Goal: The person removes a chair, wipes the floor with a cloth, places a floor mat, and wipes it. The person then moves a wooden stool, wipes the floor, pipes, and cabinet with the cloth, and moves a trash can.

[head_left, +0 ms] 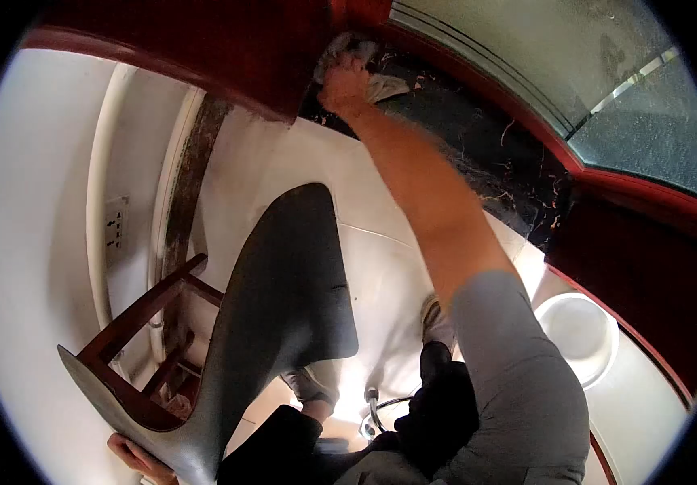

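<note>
From where I stand, the grey cloth (386, 86) lies directly under the fingers of the right hand (344, 83), at the far left end of a black, veined ledge (462, 129). Those fingers are bunched down over it, their tips hidden in the folds, while one loose corner trails out to the right, roughly along the ledge's own long axis. The right hand is the nearer one by far; the left hand (142, 461) is well apart, low down, its fingers curled against the edge of a curved grey panel (284, 283), though I cannot tell whether the thumb closes on it. Dark red woodwork (195, 56) hems the cloth in on the left, and the red-framed glass (510, 48) rises along the ledge's far side. The grey panel stands between the two hands, beside a wooden frame (134, 323). Over to the right, a round white basin (576, 335) sits near the person's grey sleeve (518, 364).
</note>
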Demonstrator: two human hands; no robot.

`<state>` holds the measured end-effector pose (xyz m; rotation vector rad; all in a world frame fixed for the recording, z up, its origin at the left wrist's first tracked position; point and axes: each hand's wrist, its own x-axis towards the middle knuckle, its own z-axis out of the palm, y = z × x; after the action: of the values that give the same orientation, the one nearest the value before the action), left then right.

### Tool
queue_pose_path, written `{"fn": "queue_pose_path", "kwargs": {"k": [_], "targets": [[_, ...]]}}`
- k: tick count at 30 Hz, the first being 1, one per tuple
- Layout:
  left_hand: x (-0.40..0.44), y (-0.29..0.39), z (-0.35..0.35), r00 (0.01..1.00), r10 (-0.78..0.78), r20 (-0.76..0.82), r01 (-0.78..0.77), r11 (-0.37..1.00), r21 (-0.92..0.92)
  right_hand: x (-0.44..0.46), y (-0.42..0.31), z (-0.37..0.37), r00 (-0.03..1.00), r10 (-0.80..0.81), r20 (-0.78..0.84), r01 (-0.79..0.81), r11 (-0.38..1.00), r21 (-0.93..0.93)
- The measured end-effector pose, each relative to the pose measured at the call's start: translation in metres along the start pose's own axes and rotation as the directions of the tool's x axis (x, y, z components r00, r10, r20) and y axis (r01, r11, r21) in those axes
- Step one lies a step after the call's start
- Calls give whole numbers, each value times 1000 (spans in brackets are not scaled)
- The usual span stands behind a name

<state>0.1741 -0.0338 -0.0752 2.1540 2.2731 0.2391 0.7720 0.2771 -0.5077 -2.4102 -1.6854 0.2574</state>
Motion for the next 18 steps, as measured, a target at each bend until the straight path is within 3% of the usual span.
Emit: {"fn": "queue_pose_path", "kwargs": {"k": [1, 3, 5, 6, 7, 8, 9, 11, 12, 13, 15, 16, 18], "targets": [[4, 16, 0, 998, -37, -58, 39, 999, 26, -11, -11, 1, 992, 52, -112, -44, 996, 72], [8, 37, 7, 976, -121, -183, 132, 990, 50, -28, -17, -4, 996, 10, -94, 4, 990, 143], [-5, -20, 0, 985, -79, -155, 87, 995, 51, -34, -7, -2, 997, -27, -73, 42, 975, 217], [-7, -41, -5, 991, -72, -113, 88, 986, 144, -37, 6, -2, 998, -1, 59, -36, 785, 619], [-6, -37, -8, 994, -73, -76, 90, 966, 243, -42, 6, -14, 981, -44, 186, -149, 433, 889], [-7, -29, -2, 990, 11, -144, 24, 971, 239, -46, 9, -24, 987, -13, 161, -113, 657, 745], [-8, -26, -4, 989, 7, -148, 30, 968, 249, -32, 25, -53, 996, 77, 53, -91, 647, 757], [-10, -26, -9, 938, -313, -149, 343, 898, 275, -23, 47, -53, 982, 185, -45, -99, 696, 711], [-12, -18, -2, 957, -163, -241, 220, 947, 233, -3, 71, -28, 969, 151, -196, -9, 813, 583], [-11, -21, -8, 956, -142, -258, 207, 946, 248, -10, 65, -17, 966, 165, -201, -11, 797, 604], [-11, -26, -5, 968, -75, -240, 140, 953, 268, -13, 63, -4, 998, -63, 11, 59, 976, 209], [-7, -28, -21, 964, -64, -257, 136, 952, 275, -49, 5, -19, 984, -81, 158, 60, 989, 134], [-3, -34, -49, 948, -146, -284, 215, 949, 229, -70, -19, 1, 980, -145, 139, 123, 980, 158]]}}
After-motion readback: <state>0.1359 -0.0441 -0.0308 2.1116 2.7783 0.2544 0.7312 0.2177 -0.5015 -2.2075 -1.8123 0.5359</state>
